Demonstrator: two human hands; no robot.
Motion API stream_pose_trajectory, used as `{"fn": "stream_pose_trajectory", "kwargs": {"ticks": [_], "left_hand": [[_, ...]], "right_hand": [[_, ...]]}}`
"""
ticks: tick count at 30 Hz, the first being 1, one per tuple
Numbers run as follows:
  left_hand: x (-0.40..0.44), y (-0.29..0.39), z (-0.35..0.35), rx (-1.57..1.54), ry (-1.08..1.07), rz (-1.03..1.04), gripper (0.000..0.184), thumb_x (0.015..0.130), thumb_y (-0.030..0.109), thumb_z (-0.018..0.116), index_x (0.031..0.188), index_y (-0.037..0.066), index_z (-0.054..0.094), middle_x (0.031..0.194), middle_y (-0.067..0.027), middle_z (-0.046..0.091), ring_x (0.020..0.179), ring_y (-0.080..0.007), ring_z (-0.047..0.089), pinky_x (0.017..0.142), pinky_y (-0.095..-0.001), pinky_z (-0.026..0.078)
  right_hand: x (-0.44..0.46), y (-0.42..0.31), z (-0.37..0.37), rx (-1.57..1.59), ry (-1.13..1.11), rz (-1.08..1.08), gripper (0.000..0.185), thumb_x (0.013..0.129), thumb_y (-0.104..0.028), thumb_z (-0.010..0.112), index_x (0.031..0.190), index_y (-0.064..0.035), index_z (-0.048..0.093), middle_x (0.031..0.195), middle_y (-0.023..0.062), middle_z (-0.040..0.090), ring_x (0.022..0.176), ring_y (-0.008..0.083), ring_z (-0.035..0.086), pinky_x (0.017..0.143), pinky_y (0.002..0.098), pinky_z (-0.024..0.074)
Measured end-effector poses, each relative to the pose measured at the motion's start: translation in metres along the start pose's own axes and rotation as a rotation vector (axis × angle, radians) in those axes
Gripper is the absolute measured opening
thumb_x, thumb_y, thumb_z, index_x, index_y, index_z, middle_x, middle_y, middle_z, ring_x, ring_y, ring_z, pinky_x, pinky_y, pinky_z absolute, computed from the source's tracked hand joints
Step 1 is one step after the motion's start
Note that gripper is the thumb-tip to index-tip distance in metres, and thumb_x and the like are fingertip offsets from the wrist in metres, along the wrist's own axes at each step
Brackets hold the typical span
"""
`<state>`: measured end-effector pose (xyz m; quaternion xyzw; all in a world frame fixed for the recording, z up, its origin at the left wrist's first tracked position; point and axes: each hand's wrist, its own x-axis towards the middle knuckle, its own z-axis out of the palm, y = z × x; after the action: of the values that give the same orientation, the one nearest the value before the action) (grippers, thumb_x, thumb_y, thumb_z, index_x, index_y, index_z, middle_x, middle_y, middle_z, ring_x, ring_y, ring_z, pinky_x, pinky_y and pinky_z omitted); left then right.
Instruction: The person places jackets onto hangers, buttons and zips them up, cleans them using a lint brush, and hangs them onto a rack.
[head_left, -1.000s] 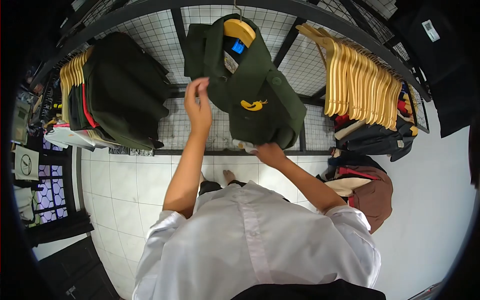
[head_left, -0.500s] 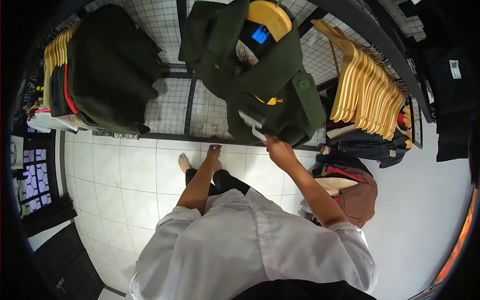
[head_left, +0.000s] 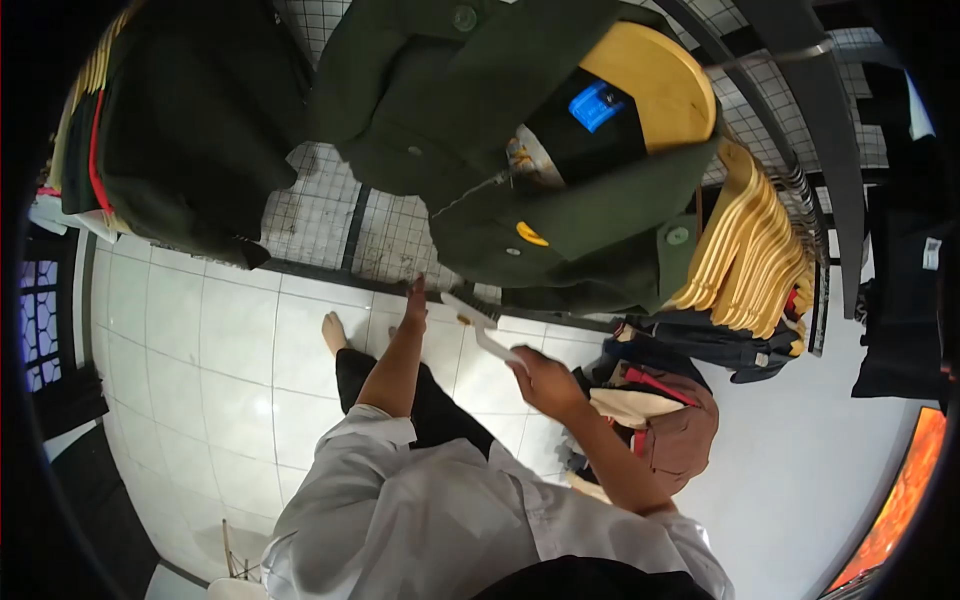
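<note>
My right hand (head_left: pixel 548 385) is wrapped round the handle of a white brush (head_left: pixel 492 343) with dark bristles. The brush head is just below the lower edge of a dark green jacket (head_left: pixel 400 110), apart from it as far as I can see. The jacket hangs on a wooden hanger (head_left: pixel 672 85), with a blue label (head_left: pixel 597 106) inside its collar and a small yellow mark (head_left: pixel 532 234) on its front. My left hand (head_left: pixel 416 303) is seen edge-on left of the brush, holding nothing, its fingers seemingly stretched towards the jacket.
Dark garments (head_left: pixel 190 130) hang at the left. A row of wooden hangers (head_left: pixel 745 260) lines the rack on the right. Below it are a dark garment (head_left: pixel 690 345) and a brown bag-like item (head_left: pixel 680 440). Black cloth (head_left: pixel 905 320) hangs at the far right.
My right hand has drawn the brush down and back off the jacket front. The jacket appears larger and turned, its hanger farther right. My left hand's fingers look straighter.
</note>
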<state>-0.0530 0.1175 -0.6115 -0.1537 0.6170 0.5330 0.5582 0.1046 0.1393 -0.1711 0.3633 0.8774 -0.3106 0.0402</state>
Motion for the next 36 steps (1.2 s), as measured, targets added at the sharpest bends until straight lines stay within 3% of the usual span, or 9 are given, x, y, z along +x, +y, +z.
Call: {"fn": "stream_pose_trajectory", "kwargs": {"ticks": [1, 3, 4, 13, 16, 21, 22, 29, 36], "left_hand": [[0.032, -0.015, -0.007, -0.011, -0.014, 0.004, 0.092, 0.082, 0.071, 0.043, 0.149, 0.014, 0.015, 0.146, -0.0028, 0.034, 0.133, -0.0289, 0.028, 0.102, -0.0572, 0.023], [0.101, -0.026, -0.030, -0.435, -0.712, -0.114, 0.099, 0.079, 0.080, 0.036, 0.150, 0.018, 0.006, 0.153, -0.0040, 0.022, 0.141, -0.0317, 0.013, 0.108, -0.0595, 0.009], [0.049, -0.007, 0.006, -0.067, -0.195, -0.005, 0.097, 0.078, 0.082, 0.028, 0.150, 0.023, 0.004, 0.153, -0.0053, 0.022, 0.142, -0.0299, 0.009, 0.109, -0.0584, 0.001], [-0.034, 0.019, 0.050, -0.168, -0.468, -0.210, 0.088, 0.081, 0.080, 0.025, 0.150, 0.027, 0.007, 0.155, -0.0025, 0.015, 0.143, -0.0255, 0.003, 0.108, -0.0571, -0.005], [0.027, 0.007, 0.054, -0.280, -0.461, 0.051, 0.085, 0.083, 0.078, 0.025, 0.150, 0.028, 0.008, 0.155, -0.0018, 0.014, 0.143, -0.0248, 0.007, 0.110, -0.0545, -0.005], [0.015, 0.037, 0.076, -0.494, -0.454, 0.057, 0.083, 0.087, 0.070, 0.034, 0.150, 0.021, 0.010, 0.155, 0.0000, 0.013, 0.141, -0.0260, 0.016, 0.114, -0.0382, 0.008], [0.013, 0.033, 0.079, -0.450, -0.434, -0.033, 0.077, 0.090, 0.065, 0.037, 0.148, 0.017, 0.021, 0.151, -0.0018, 0.028, 0.135, -0.0239, 0.031, 0.111, -0.0362, 0.021], [-0.070, -0.009, 0.002, -0.599, -0.459, -0.208, 0.061, 0.089, 0.059, 0.046, 0.134, 0.018, 0.047, 0.131, -0.0026, 0.054, 0.121, -0.0202, 0.050, 0.102, -0.0359, 0.039], [-0.150, -0.001, -0.169, -0.580, -0.519, -0.111, 0.053, 0.092, 0.041, 0.054, 0.136, 0.014, 0.043, 0.136, -0.0058, 0.049, 0.126, -0.0182, 0.044, 0.108, -0.0339, 0.033]], "right_hand": [[-0.004, -0.006, -0.007, 0.038, -0.014, 0.027, 0.019, 0.091, -0.018, 0.053, 0.102, -0.0034, 0.054, 0.082, 0.0188, 0.062, 0.074, 0.0369, 0.062, 0.065, 0.0446, 0.0496], [-0.011, -0.014, -0.016, 0.092, 0.036, 0.081, 0.018, 0.090, -0.016, 0.055, 0.103, -0.0045, 0.055, 0.079, 0.0184, 0.062, 0.068, 0.0365, 0.061, 0.060, 0.0422, 0.0490], [-0.015, -0.015, -0.020, 0.121, 0.051, 0.100, 0.017, 0.090, -0.016, 0.056, 0.103, -0.0048, 0.056, 0.076, 0.0180, 0.062, 0.065, 0.0356, 0.061, 0.058, 0.0409, 0.0491], [-0.027, -0.022, -0.038, 0.033, 0.035, 0.261, 0.026, 0.090, -0.020, 0.058, 0.108, -0.0022, 0.057, 0.069, 0.0176, 0.063, 0.056, 0.0309, 0.063, 0.054, 0.0387, 0.0492], [-0.029, -0.031, -0.041, 0.037, 0.036, 0.260, 0.025, 0.090, -0.020, 0.059, 0.109, -0.0026, 0.057, 0.070, 0.0174, 0.063, 0.057, 0.0309, 0.063, 0.054, 0.0389, 0.0494], [-0.029, -0.023, -0.029, 0.029, 0.078, 0.209, 0.025, 0.089, -0.018, 0.060, 0.109, -0.0028, 0.058, 0.070, 0.0163, 0.063, 0.055, 0.0289, 0.063, 0.052, 0.0362, 0.0482], [-0.032, -0.024, -0.027, 0.031, 0.085, 0.193, 0.025, 0.088, -0.016, 0.061, 0.109, -0.0022, 0.058, 0.069, 0.0161, 0.063, 0.053, 0.0278, 0.062, 0.050, 0.0347, 0.0475], [-0.033, -0.006, -0.054, -0.161, 0.267, 0.040, 0.022, 0.083, -0.017, 0.065, 0.100, -0.0043, 0.060, 0.071, 0.0124, 0.062, 0.058, 0.0273, 0.061, 0.054, 0.0358, 0.0489], [-0.011, 0.025, -0.075, -0.117, 0.599, -0.147, 0.024, 0.080, -0.023, 0.070, 0.083, -0.0032, 0.056, 0.061, 0.0089, 0.058, 0.047, 0.0216, 0.056, 0.046, 0.0342, 0.0454]]}}
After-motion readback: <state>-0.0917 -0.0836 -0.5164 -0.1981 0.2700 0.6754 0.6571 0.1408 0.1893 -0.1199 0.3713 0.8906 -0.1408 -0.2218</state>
